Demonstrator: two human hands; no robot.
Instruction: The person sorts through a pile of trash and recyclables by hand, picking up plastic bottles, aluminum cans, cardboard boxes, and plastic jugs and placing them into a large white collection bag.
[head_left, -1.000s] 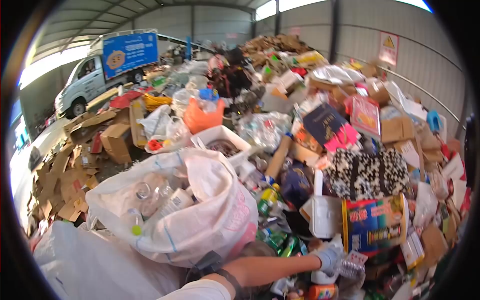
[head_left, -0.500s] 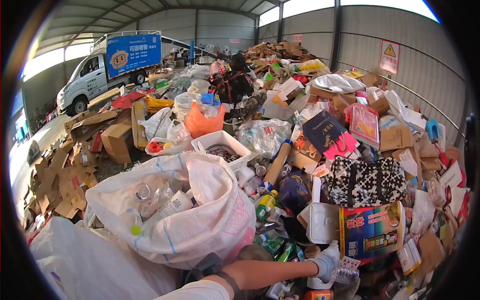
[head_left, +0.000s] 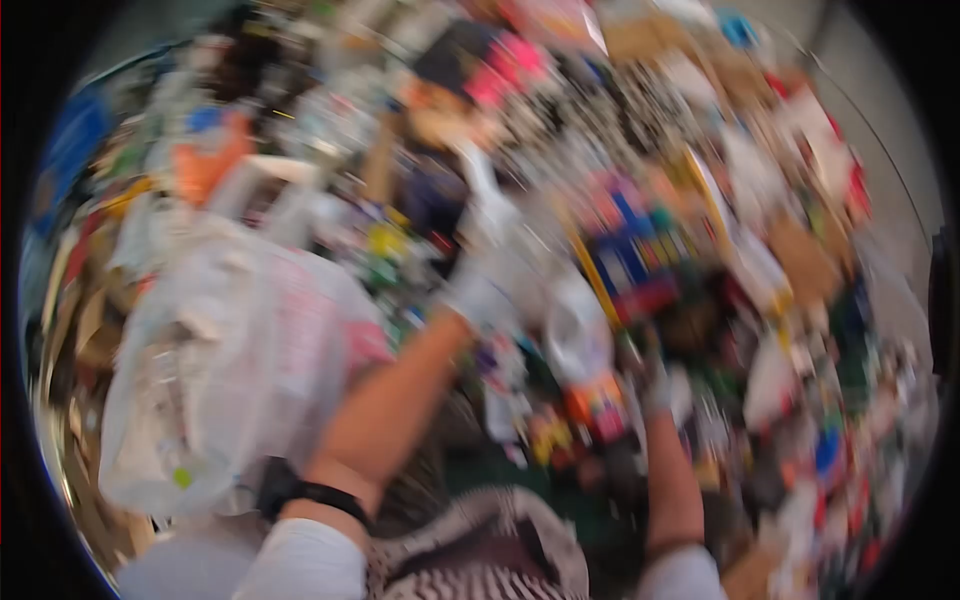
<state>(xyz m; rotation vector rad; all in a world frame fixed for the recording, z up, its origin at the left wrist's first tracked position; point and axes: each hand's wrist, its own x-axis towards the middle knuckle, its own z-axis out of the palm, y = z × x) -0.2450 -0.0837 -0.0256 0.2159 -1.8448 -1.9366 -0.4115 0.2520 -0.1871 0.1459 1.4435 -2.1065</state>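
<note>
Item: pale plastic piece (head_left: 515,262), located at the left hand (head_left: 480,300), beside the blue-and-yellow pack (head_left: 625,250). Probable handling: light, thin-walled, easily dented, possibly slick; grasp around the middle with modest pressure. Fingers: blurred on both hands from where I stand; I cannot tell how far they are open, whether the left hand grips the piece, or whether the right hand (head_left: 655,388) holds anything. Between the hands: white jug (head_left: 578,335), smooth and rounded, likely stiffer; grasp around its body. White sack (head_left: 230,350): soft, creased, pliable
</note>
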